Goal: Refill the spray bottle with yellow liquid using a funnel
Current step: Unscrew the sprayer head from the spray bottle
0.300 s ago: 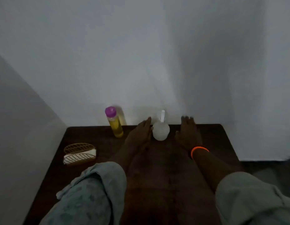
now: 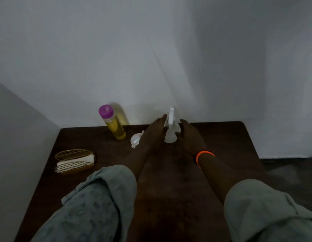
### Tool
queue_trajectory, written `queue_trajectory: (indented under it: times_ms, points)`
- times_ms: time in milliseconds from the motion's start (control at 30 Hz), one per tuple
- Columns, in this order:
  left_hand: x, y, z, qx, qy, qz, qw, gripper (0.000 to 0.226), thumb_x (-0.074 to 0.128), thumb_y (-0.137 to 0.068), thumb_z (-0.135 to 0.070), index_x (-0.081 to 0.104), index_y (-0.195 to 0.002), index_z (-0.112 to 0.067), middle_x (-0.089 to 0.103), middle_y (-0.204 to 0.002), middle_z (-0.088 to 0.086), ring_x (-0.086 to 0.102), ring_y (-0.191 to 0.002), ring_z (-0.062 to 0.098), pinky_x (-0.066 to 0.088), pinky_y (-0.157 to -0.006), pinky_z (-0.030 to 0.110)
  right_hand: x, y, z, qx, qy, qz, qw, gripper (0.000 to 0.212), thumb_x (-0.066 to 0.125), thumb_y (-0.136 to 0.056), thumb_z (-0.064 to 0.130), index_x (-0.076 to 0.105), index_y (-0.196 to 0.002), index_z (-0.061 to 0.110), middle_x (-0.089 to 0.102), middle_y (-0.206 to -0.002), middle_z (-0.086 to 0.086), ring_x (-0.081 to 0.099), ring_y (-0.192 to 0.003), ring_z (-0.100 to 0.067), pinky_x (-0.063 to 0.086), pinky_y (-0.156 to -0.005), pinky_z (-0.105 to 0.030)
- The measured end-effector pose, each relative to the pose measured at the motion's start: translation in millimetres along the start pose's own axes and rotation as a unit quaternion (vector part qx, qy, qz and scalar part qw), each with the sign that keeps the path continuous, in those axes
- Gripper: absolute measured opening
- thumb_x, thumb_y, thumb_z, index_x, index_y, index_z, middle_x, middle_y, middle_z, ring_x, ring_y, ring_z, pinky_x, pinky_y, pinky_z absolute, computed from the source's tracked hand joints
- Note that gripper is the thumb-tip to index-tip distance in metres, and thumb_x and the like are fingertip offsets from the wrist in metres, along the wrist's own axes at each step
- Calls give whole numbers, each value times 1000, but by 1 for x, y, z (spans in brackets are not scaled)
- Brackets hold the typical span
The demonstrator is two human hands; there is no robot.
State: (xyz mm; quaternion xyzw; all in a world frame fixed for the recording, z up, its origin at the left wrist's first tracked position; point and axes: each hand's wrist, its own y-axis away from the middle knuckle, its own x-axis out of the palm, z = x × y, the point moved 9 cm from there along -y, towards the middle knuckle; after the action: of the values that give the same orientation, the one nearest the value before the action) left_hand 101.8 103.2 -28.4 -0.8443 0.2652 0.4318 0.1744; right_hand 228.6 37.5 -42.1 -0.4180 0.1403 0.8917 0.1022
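Spray bottle (image 2: pixel 170 135): translucent white plastic, rounded body, upright near the far edge of the table, between both hands; white spray head with a tall narrow top stands above the fingers.
Left hand (image 2: pixel 154 135): against the bottle's left side, fingers curved round the body, tips reaching the neck.
Right hand (image 2: pixel 189 135): against the bottle's right side, fingers curled over the shoulder of the body; the light is too dim to tell how firm either grip is.
Funnel (image 2: pixel 136 139): small, white plastic, lying on its side on the table, just left of the left hand, partly hidden by it.
Yellow liquid bottle (image 2: pixel 113 123): clear cylinder, purple ribbed cap, upright at the back edge, left of the funnel, apart from it.
Table (image 2: pixel 230 137): dark brown wood, smooth, rounded corner.
Wire holder (image 2: pixel 74 161): gold metal, slatted, holding white folded cloth, at the left edge.
Bangle (image 2: pixel 204 155): orange, beaded, on the right wrist.
Sleeves (image 2: pixel 92 203): pale grey-green fabric, rolled at both forearms.
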Motion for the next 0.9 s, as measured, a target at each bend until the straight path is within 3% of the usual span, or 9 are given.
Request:
queue_trajectory:
  times_ms: [267,467,600,733,800,833,900]
  points:
    - [-2,-6,-6,17,54,-14,998,34,56,-98,-20,53,-131,-13,67,-121,6,65,-109,22,54,-92,41,6,-8,15,-25,-67,-3,997,43,60,-93,24,54,-136,16,64,-128,-10,60,-118,-29,50,-98,-49]
    - [-13,22,-18,30,62,-20,997,32,58,-97,-17,56,-128,-10,68,-118,6,65,-108,20,52,-94,39,2,20,29,-44,-81,-11,996,39,64,-93,19,58,-131,14,66,-123,-9,62,-114,-26,52,-97,-45]
    - [-22,69,-34,30,75,-15,997,33,54,-100,-18,56,-132,-8,66,-124,6,60,-117,18,35,-104,18,3,63,38,-29,-102,-10,994,33,67,-92,16,62,-124,11,70,-116,-10,66,-107,-26,54,-93,-42]
    - [-25,129,-45,19,102,-12,995,37,55,-99,-26,56,-132,-12,66,-124,5,62,-113,18,49,-98,37,11,127,46,-45,-104,-17,993,34,66,-92,15,61,-126,8,69,-119,-12,65,-109,-29,50,-93,-35]
    - [-27,165,-43,8,92,-6,996,39,58,-98,-26,56,-135,-14,65,-126,4,61,-115,18,49,-99,39,23,159,48,-37,-88,-4,995,39,66,-92,11,59,-130,9,67,-122,-13,63,-112,-29,48,-93,-32]
    - [-27,185,-41,2,87,16,996,41,58,-98,-25,54,-137,-14,64,-128,5,61,-116,18,48,-101,35,30,174,47,-26,-75,5,997,41,65,-91,10,57,-132,10,67,-122,-13,63,-113,-30,49,-94,-35]
    - [-12,214,-37,-56,35,50,997,40,57,-98,-24,54,-137,-16,65,-124,-1,60,-108,10,41,-92,11,46,202,44,3,-80,19,997,40,64,-93,11,58,-132,10,67,-123,-13,63,-114,-31,48,-97,-36]
